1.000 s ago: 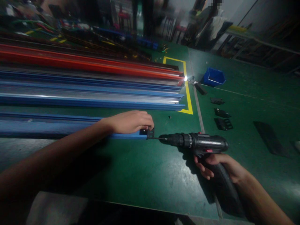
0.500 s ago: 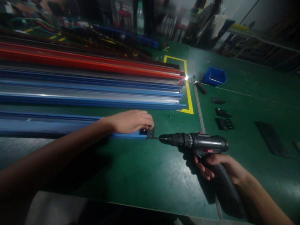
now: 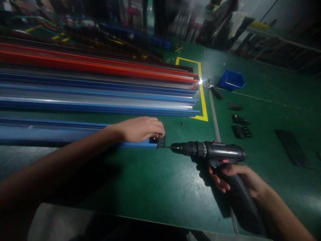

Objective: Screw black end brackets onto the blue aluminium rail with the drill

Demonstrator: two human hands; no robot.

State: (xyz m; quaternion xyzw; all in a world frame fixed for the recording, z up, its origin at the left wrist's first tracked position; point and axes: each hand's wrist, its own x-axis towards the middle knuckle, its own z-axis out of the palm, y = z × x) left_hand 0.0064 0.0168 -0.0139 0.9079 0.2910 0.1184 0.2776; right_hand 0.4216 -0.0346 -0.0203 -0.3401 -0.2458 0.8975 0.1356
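My right hand [image 3: 233, 175] is wrapped round the handle of a black cordless drill [image 3: 213, 152], which lies level and points left. Its thin bit reaches the black end cap [image 3: 162, 141] at the right end of a long blue profile [image 3: 140, 145]. With curled fingers, my left hand [image 3: 144, 129] grips that end cap from above and rests over the profile's end. Part of the cap and of the profile is hidden under the left hand and forearm.
Blue profiles [image 3: 100, 103] and red profiles [image 3: 112, 65] lie in a row behind my left hand. Several black end pieces [image 3: 241, 132], a blue bin [image 3: 232, 80], a dark flat piece [image 3: 292, 147] and a dark-handled tool [image 3: 216, 92] are on the green table [image 3: 163, 187].
Both hands, the drill and the end cap hold nearly the same places. The view has shifted very slightly, with the bin and loose pieces a little farther right.
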